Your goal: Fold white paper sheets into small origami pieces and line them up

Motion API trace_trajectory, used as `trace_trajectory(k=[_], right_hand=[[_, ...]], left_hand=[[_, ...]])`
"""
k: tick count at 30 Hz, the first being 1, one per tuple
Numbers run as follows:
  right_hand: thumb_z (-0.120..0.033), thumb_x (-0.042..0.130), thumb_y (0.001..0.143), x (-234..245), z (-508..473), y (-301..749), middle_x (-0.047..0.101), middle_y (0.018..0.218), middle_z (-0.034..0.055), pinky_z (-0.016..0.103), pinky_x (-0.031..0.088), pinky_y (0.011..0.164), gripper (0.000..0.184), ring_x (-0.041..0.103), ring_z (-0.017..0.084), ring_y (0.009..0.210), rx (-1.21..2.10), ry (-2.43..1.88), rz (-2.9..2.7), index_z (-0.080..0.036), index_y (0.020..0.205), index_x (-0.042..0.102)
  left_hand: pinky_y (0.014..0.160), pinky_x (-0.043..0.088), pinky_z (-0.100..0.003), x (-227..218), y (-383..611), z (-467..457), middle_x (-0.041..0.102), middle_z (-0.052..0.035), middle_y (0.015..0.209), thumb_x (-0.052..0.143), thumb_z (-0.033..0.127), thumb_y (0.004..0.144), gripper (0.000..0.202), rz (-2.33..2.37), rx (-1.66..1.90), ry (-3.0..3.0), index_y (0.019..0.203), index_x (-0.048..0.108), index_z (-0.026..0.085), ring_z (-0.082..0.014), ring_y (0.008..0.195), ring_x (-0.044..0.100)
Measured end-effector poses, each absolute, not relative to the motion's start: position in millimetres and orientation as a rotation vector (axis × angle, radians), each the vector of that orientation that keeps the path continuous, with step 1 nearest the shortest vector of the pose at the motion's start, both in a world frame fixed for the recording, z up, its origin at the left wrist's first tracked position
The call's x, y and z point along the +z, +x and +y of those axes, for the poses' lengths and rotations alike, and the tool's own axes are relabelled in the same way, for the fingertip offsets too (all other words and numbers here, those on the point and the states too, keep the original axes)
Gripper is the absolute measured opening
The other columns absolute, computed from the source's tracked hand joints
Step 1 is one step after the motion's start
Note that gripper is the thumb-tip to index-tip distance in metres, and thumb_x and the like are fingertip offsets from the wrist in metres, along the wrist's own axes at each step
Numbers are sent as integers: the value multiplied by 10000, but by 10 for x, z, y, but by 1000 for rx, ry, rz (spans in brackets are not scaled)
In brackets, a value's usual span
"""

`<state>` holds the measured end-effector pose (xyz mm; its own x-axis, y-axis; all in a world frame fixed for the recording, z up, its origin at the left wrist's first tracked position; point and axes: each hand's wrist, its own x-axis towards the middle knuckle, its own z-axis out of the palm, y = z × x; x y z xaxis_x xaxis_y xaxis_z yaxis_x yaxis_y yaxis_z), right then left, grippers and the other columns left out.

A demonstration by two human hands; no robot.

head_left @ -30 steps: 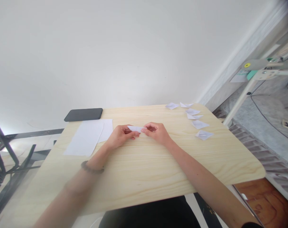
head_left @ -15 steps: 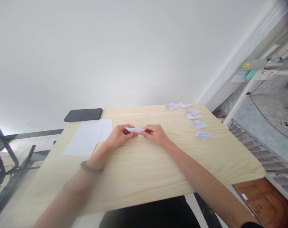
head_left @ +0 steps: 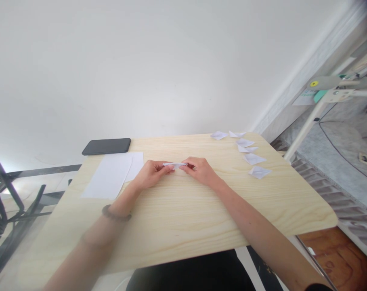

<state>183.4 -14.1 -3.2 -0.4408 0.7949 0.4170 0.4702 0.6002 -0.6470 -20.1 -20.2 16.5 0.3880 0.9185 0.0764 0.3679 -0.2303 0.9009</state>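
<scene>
A small folded white paper boat point(head_left: 177, 165) is held between my two hands above the middle of the table. My left hand point(head_left: 153, 173) pinches its left end between thumb and fingers. At the other end, my right hand point(head_left: 199, 169) grips it the same way. The fingers partly cover both tips of the paper. Several similar folded paper boats point(head_left: 260, 172) lie along the right side and far right corner of the table. White paper sheets point(head_left: 107, 178) overlap to the left of my left hand.
A black phone point(head_left: 106, 146) lies at the far left corner, just beyond the sheets. The light wooden table point(head_left: 183, 222) backs onto a white wall point(head_left: 159, 68). A white metal frame point(head_left: 307, 125) stands to the right, and dark metal legs point(head_left: 7, 194) are at the left.
Both hands have moved slightly apart, and the folded paper between them has shifted a little to the right and looks flatter. Everything else on the table stays in place.
</scene>
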Motion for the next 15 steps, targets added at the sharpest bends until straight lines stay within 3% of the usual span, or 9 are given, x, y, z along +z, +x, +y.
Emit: trace_trajectory(k=[8, 15], right_hand=[[-297, 485, 820, -34, -139, 1858, 610, 735, 12, 201, 384, 582, 178, 524, 91, 620, 589, -968, -2110, -174, 806, 613], [-309, 510, 801, -2, -153, 1845, 612, 750, 17, 215, 400, 569, 161, 520, 92, 590, 566, -962, -2050, -196, 797, 625]], left_hand=[[608, 465, -247, 174, -231, -195, 682, -79, 800, 442, 441, 808, 388, 1060, 671, 1858, 873, 673, 136, -170, 666, 610], [539, 444, -248, 187, -253, -178, 653, -65, 737, 343, 464, 849, 466, 994, 582, 1730, 1079, 590, 144, -119, 528, 529]])
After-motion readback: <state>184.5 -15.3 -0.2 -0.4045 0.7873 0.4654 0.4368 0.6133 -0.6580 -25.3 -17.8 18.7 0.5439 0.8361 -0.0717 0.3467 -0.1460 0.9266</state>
